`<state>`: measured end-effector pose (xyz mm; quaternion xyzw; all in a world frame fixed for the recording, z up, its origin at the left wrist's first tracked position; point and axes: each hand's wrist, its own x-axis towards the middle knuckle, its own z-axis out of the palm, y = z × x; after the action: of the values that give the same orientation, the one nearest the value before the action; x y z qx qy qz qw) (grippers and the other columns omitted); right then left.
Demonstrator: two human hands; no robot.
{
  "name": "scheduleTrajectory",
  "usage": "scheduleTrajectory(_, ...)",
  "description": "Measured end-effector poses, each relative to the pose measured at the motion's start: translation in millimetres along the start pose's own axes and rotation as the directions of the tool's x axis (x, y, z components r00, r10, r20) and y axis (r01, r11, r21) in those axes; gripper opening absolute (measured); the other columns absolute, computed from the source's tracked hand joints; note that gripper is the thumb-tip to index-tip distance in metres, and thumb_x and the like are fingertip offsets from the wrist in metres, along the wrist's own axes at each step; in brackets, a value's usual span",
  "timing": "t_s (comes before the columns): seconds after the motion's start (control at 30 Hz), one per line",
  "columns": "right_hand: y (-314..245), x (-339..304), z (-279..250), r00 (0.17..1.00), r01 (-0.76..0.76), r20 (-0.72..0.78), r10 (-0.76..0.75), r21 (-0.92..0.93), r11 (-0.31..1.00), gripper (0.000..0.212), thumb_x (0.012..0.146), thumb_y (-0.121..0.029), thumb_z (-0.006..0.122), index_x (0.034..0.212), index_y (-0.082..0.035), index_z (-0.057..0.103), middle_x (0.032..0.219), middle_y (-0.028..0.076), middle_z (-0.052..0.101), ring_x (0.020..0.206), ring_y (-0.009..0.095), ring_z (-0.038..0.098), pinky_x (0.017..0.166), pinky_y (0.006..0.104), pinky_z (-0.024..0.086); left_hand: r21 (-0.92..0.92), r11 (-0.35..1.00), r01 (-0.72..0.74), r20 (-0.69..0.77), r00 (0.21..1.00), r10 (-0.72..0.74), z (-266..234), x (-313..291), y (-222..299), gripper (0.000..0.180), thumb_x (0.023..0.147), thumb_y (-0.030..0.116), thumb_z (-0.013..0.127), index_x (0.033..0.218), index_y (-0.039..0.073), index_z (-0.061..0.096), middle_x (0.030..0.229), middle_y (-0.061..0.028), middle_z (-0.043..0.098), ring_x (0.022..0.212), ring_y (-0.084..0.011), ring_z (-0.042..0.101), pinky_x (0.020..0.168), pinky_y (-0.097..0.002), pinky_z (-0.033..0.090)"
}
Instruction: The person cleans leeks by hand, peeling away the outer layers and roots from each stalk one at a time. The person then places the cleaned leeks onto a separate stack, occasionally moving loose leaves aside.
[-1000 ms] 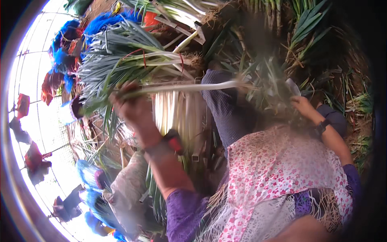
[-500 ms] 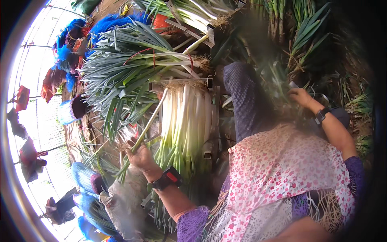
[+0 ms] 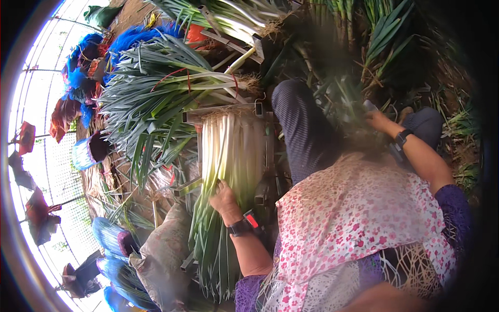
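Observation:
A thick row of leeks or large green onions (image 3: 228,151) lies in a metal frame (image 3: 223,112), roots against its far bar and green leaves hanging toward me. My left hand (image 3: 224,200) rests on the left side of these stalks, its fingers stretched along them where white turns green. At the right, my right hand (image 3: 378,121) is closed beyond my knee. A small pale grey piece (image 3: 369,105) juts from its fingers; blur hides what it belongs to. Loose green leaves (image 3: 345,101) lie smeared beside that hand.
Beyond the frame lies a bundle tied with red bands (image 3: 171,83), with another bundle (image 3: 244,15) on a second metal stand. Blue netting (image 3: 140,39) and wrapped bundles (image 3: 112,239) line the left side by a mesh wall. A stuffed sack (image 3: 166,239) stands near my left arm. More stalks (image 3: 384,36) stand upright far right.
My left hand has moved right, from holding a single stalk left of the frame to lying on the row. That stalk now lies among the others. My right hand stays in about the same place.

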<state>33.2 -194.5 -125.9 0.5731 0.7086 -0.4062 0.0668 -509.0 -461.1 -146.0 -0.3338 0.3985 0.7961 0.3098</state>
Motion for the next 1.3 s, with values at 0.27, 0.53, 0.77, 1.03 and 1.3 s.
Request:
scheduleTrajectory(0.27, 59.4, 8.2, 15.8, 0.995, 0.09, -0.062, -0.082, 0.159, 0.983, 0.025, 0.081, -0.02, 0.056, 0.096, 0.0, 0.062, 0.077, 0.011, 0.064, 0.066, 0.015, 0.06, 0.06, 0.0304, 0.048, 0.698, -0.711, -0.087, 0.275, 0.949, 0.154, -15.0, 44.9, 35.9, 0.041, 0.092, 0.026, 0.037, 0.126, 0.004, 0.041, 0.102, -0.0105, 0.062, 0.086, -0.0258, 0.061, 0.075, -0.0394, 0.048)
scheduleTrajectory(0.53, 108.9, 12.3, 15.3, 0.967, -0.035, -0.246, 0.059, 0.099, 0.994, 0.043, 0.075, -0.027, 0.063, 0.111, -0.005, 0.056, 0.094, 0.02, 0.061, 0.092, 0.031, 0.058, 0.081, 0.0399, 0.045, 0.093, -0.986, -0.141, 0.538, 0.84, -0.069, 22.2, -12.6, 51.3, 0.058, 0.088, 0.047, 0.039, 0.092, -0.008, 0.06, 0.053, -0.0229, 0.056, 0.054, -0.0383, 0.057, 0.054, -0.0454, 0.045)
scheduleTrajectory(0.77, 110.7, -30.6, 66.0, 0.988, -0.062, 0.129, 0.089, -0.206, 0.977, 0.06, 0.075, -0.045, 0.056, 0.119, -0.004, 0.052, 0.105, 0.022, 0.059, 0.098, 0.035, 0.056, 0.084, 0.0411, 0.044, 0.869, -0.017, -0.494, 0.482, 0.855, -0.189, 200.7, -178.6, -71.1, 0.036, 0.091, 0.024, 0.045, 0.108, -0.008, 0.049, 0.098, -0.0231, 0.056, 0.09, -0.0295, 0.056, 0.082, -0.0356, 0.05)
scheduleTrajectory(1.03, 111.2, 49.5, -10.1, 0.823, -0.292, -0.374, 0.428, 0.368, 0.883, 0.038, 0.078, -0.035, 0.056, 0.097, -0.002, 0.059, 0.075, 0.018, 0.063, 0.062, 0.028, 0.06, 0.057, 0.0382, 0.049, 0.811, 0.523, -0.262, 0.578, 0.22, -0.786, 295.2, -215.2, -167.1, 0.028, 0.093, 0.024, 0.043, 0.113, 0.005, 0.048, 0.101, -0.0104, 0.058, 0.099, -0.0225, 0.055, 0.081, -0.0352, 0.048)
scheduleTrajectory(1.3, 123.7, 109.9, -26.1, 0.905, -0.383, -0.182, 0.384, 0.042, 0.923, 0.056, 0.08, -0.041, 0.056, 0.127, -0.013, 0.044, 0.1, 0.022, 0.06, 0.091, 0.038, 0.057, 0.08, 0.0436, 0.044, 0.735, -0.653, 0.184, -0.425, 0.875, -0.232, 220.1, -205.7, 92.1, 0.044, 0.084, 0.03, 0.057, 0.115, -0.001, 0.052, 0.096, -0.0124, 0.062, 0.087, -0.0215, 0.06, 0.071, -0.0334, 0.049)
